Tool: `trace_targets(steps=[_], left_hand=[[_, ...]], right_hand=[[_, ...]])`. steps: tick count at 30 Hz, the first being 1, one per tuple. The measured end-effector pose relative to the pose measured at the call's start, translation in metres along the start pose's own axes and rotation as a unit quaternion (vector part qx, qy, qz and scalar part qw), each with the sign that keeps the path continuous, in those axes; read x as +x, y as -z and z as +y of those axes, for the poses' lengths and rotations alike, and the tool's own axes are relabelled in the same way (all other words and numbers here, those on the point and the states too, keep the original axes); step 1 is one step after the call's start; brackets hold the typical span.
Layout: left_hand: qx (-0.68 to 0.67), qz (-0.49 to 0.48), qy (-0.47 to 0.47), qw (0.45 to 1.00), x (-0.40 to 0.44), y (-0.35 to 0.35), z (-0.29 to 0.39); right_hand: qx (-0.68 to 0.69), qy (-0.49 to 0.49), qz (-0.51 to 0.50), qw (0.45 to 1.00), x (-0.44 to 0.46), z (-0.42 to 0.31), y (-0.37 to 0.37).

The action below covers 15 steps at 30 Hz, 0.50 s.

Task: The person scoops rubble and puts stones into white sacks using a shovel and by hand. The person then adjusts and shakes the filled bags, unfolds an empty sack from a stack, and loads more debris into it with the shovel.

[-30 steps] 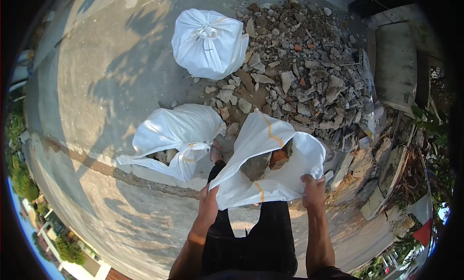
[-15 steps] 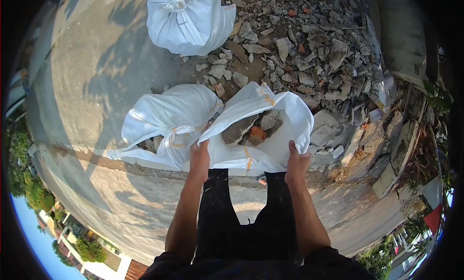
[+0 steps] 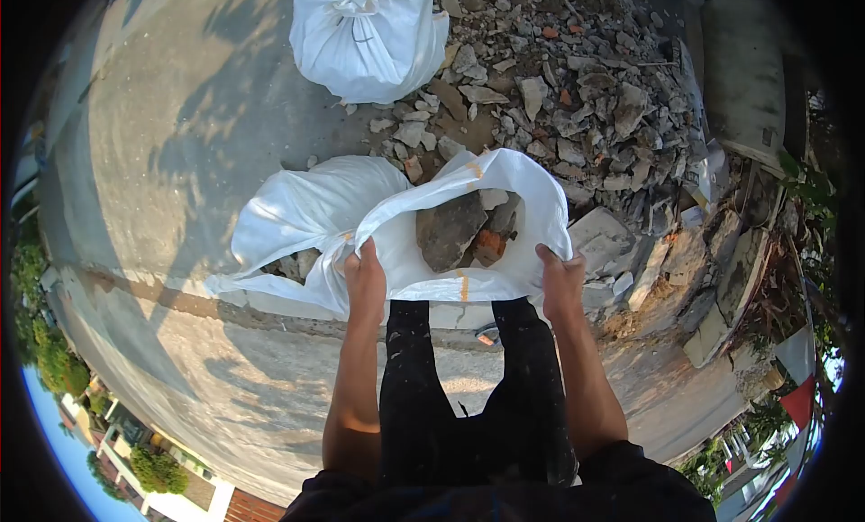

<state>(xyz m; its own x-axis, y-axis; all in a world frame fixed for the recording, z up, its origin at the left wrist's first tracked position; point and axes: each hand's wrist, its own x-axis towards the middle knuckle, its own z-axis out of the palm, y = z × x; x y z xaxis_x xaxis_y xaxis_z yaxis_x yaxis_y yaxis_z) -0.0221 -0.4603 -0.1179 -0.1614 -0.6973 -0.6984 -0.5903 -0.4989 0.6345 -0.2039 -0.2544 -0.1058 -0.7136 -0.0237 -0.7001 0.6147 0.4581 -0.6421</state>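
Note:
A white woven sack (image 3: pixel 532 175) stands in front of my legs with its mouth spread wide. Inside lie a large grey chunk of concrete (image 3: pixel 448 232) and an orange-red piece of brick (image 3: pixel 489 246). My left hand (image 3: pixel 364 274) grips the sack's rim at the left, thumb on top. On the right side of the rim, my right hand (image 3: pixel 562 279) is closed round the fabric. Against its left side leans another white sack (image 3: pixel 315 202), partly open, with rubble showing in its gap.
A tied, full white sack (image 3: pixel 365 45) stands farther off. Beside it spreads a heap of broken concrete (image 3: pixel 586 99). Larger slabs (image 3: pixel 739 288) lie to the right, near a concrete block (image 3: pixel 743 72). A low kerb edge (image 3: pixel 225 308) runs across near my feet.
Both hands have pulled the sack's rim apart, so its mouth is rounder and more of the concrete shows. The rim's left side has risen and moved left.

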Motion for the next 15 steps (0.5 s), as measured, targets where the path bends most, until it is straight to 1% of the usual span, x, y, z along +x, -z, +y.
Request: trace_targets(steps=[1, 2, 3, 4, 5, 6, 7, 8, 9, 10, 11, 13, 14, 15], left_hand=[[0.001, -0.002, 0.003, 1.000, 0.004, 0.004, -0.009], [0.003, 0.045, 0.027, 0.999, 0.010, 0.009, -0.014], [0.004, 0.090, 0.049, 0.995, 0.012, 0.013, -0.011], [0.024, 0.041, 0.032, 0.998, 0.012, 0.021, -0.008], [0.025, 0.038, 0.027, 0.999, 0.013, 0.020, -0.003], [0.059, 0.006, 0.047, 0.997, 0.015, 0.019, 0.004], [0.094, -0.025, 0.068, 0.993, 0.017, 0.020, 0.009], [0.126, 0.006, -0.030, 0.992, 0.035, 0.017, -0.019], [0.129, 0.003, -0.032, 0.991, 0.036, 0.017, -0.014], [0.104, 0.010, 0.008, 0.994, 0.037, 0.013, -0.009], [0.076, 0.016, 0.046, 0.996, 0.039, 0.007, -0.003], [0.060, -0.005, 0.040, 0.997, 0.054, 0.007, -0.028], [0.049, -0.022, 0.038, 0.998, 0.057, 0.009, -0.040], [0.054, -0.033, 0.033, 0.997, 0.052, 0.010, -0.041]], right_hand=[[-0.011, 0.010, -0.029, 0.999, -0.005, 0.007, -0.008], [-0.020, 0.020, -0.056, 0.998, -0.010, 0.013, -0.014], [-0.019, 0.019, -0.052, 0.998, -0.012, 0.017, -0.019], [-0.025, 0.057, -0.050, 0.997, -0.015, 0.020, -0.024], [-0.029, 0.099, -0.049, 0.993, -0.016, 0.017, -0.030], [-0.053, 0.119, -0.003, 0.992, -0.018, 0.008, -0.035], [-0.048, 0.119, -0.001, 0.992, -0.017, 0.005, -0.038], [-0.076, 0.165, 0.032, 0.983, -0.017, 0.003, -0.041], [-0.105, 0.209, 0.066, 0.970, -0.016, 0.001, -0.043], [-0.141, 0.178, 0.031, 0.973, -0.013, -0.003, -0.041], [-0.140, 0.183, 0.037, 0.972, -0.010, -0.002, -0.041], [-0.265, 0.205, -0.010, 0.942, -0.008, 0.006, -0.040], [-0.287, 0.234, -0.001, 0.929, -0.010, 0.005, -0.041], [-0.284, 0.231, 0.011, 0.931, -0.010, 0.009, -0.043]])
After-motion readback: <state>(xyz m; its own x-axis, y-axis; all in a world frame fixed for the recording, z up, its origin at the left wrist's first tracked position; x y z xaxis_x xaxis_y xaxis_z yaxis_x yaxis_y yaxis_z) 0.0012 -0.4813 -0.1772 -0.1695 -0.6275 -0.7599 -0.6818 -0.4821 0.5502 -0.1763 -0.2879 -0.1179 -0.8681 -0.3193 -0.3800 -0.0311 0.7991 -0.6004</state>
